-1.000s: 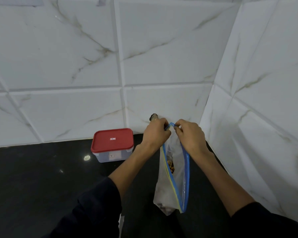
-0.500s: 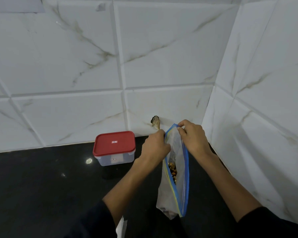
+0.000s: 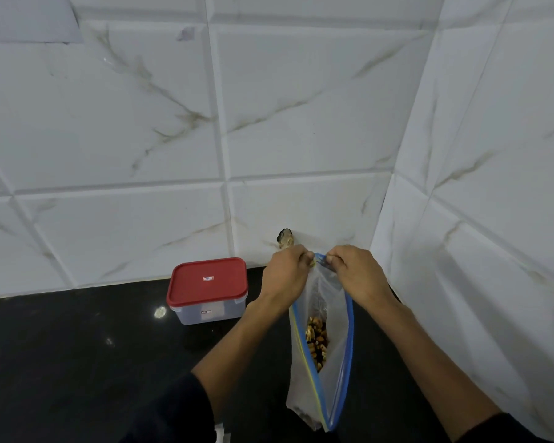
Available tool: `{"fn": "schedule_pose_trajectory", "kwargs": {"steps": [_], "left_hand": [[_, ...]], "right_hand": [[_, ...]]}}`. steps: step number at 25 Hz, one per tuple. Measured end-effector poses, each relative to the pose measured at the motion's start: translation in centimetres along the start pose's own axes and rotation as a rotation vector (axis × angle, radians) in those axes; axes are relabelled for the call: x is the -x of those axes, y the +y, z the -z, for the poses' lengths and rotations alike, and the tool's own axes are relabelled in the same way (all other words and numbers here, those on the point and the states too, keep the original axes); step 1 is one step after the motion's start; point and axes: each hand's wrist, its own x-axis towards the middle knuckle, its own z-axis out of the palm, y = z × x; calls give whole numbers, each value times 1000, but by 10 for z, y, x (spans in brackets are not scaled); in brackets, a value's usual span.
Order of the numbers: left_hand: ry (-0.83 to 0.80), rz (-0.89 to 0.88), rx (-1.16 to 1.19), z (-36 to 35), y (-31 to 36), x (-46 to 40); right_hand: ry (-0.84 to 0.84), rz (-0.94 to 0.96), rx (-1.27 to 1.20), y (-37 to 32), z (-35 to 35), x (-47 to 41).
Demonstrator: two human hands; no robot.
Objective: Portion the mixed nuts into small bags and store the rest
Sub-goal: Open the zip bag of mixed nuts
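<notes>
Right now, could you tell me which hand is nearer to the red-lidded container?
Left. The left hand pinches the zip bag's top corner just right of the red-lidded container; the right hand pinches the same corner from the bag's far side, farther away.

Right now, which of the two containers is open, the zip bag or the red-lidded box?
The zip bag: both hands pinch its top corner, its blue seal gapes and nuts show inside. The red-lidded box sits on the counter with its lid on.

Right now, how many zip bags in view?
1. The zip bag, with nuts inside, hangs over the black counter at the corner, its top in the grip of the left hand and right hand. Others may lie out of frame.
</notes>
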Motion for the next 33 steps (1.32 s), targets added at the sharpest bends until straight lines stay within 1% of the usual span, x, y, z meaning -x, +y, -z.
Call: {"fn": "schedule_pose_trajectory", "kwargs": {"steps": [1,2,3,4,5,6,7,9,12,13,14,15,16,17,18,19,20,23,25,27,29,33], "left_hand": [[-48,87,155,0,0,-1],[-91,196,368,2,1,-3],[-153,322,621,3,2,-3],[-236,446,846,6,2,-2],[-310,527,982,9,2,-1],[-360,548,1008,10,0,-1],[-371,516,937,9,-4,0],[-331,375,653,11,-8,7],[-278,228,206,13,-11,18],[-237,201,130,13,-11,21],[-197,192,106,12,-13,22],[-168,211,149,10,-14,23],[-160,266,280,10,-14,22],[-184,351,487,9,-13,22],[-233,436,708,9,-10,22],[-267,501,889,8,-10,22],[-269,540,986,8,-11,22],[-220,581,1026,9,-14,22],[-201,591,1023,11,-13,23],[-183,596,993,12,-13,22],[-179,582,945,10,-13,22],[-160,549,888,12,-7,23]], "right_hand": [[-49,-54,-188,2,1,-1],[-116,-146,-463,4,3,-1],[-200,-266,-787,4,4,0],[-286,-390,-1083,6,3,0],[-352,-487,-1315,9,2,1],[-398,-551,-1438,13,-2,1],[-423,-593,-1488,16,-5,1],[-430,-660,-1507,22,-12,0],[-404,-718,-1498,30,-17,0],[-394,-720,-1492,31,-18,0],[-389,-716,-1487,30,-18,0],[-377,-710,-1487,29,-20,0],[-362,-692,-1485,27,-20,1],[-329,-656,-1462,25,-20,2],[-281,-605,-1385,23,-20,5],[-226,-547,-1248,20,-18,9],[-186,-471,-1074,17,-14,17],[-170,-242,-534,9,-3,41],[-158,-185,-262,7,-1,51],[-106,-161,-59,5,-3,55],[-51,-123,16,6,-6,53],[-18,-138,-96,6,-9,44]]}}
